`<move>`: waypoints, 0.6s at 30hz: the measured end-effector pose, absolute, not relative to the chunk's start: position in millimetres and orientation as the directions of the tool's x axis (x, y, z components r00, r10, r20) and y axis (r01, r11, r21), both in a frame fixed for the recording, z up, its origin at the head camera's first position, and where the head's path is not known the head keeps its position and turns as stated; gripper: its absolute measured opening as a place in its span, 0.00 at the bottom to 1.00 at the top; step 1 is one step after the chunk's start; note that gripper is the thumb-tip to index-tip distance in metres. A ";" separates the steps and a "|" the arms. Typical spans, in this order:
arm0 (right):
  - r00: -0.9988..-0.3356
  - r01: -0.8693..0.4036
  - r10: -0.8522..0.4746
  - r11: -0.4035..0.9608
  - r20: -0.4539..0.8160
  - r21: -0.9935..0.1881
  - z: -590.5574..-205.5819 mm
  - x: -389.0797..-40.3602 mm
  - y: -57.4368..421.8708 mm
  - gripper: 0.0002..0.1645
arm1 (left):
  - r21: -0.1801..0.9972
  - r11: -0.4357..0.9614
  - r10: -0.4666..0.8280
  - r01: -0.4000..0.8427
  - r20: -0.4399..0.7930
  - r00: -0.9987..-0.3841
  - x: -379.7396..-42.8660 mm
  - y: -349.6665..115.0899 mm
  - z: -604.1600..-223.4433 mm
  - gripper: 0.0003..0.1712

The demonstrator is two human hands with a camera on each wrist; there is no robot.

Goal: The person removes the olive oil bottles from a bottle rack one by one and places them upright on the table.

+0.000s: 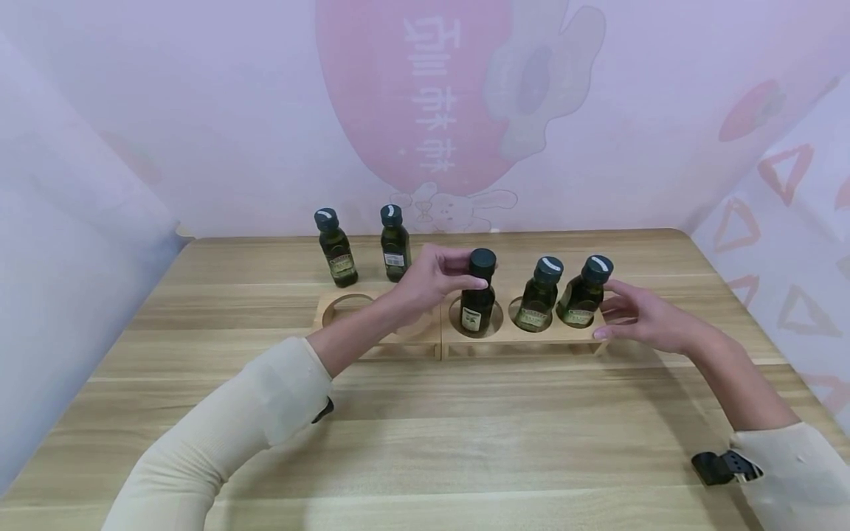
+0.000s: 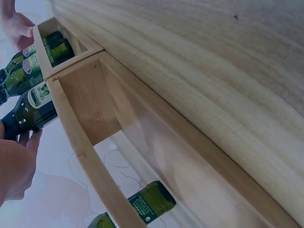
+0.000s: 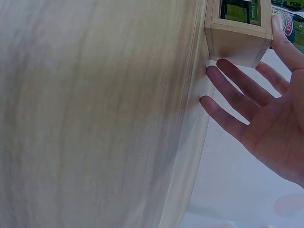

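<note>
My left hand [image 1: 428, 282] pinches a dark green glass bottle [image 1: 477, 302] near its neck, at the leftmost hole of the right wooden rack [image 1: 458, 346]. In the left wrist view, that bottle's base [image 2: 47, 114] is level with the rack's top board, not down inside. Two similar labelled bottles, one in the middle [image 1: 536, 302] and one at the right [image 1: 582, 299], stand in the same rack. At the rack's right end is my right hand [image 1: 647, 318], thumb near the top edge and fingers spread, holding nothing, as the right wrist view also shows.
A second wooden rack [image 1: 322, 313] joins on the left, partly behind my left forearm. Behind it two more bottles, one at the far left [image 1: 340, 258] and one beside it [image 1: 395, 251], stand on the wooden table [image 1: 425, 442]. A printed curtain [image 1: 232, 110] hangs along the back.
</note>
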State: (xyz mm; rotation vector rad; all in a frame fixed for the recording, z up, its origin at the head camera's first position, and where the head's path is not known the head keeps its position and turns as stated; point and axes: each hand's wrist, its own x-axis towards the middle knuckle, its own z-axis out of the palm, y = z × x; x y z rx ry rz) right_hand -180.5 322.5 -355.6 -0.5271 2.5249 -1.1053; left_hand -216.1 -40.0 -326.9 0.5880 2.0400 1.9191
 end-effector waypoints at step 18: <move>-0.876 -0.193 -0.457 0.628 -0.157 -0.754 -355.0 -180.6 322.2 0.52 | 0.989 0.033 0.457 0.143 0.112 -0.882 -220.1 -40.9 -313.2 0.25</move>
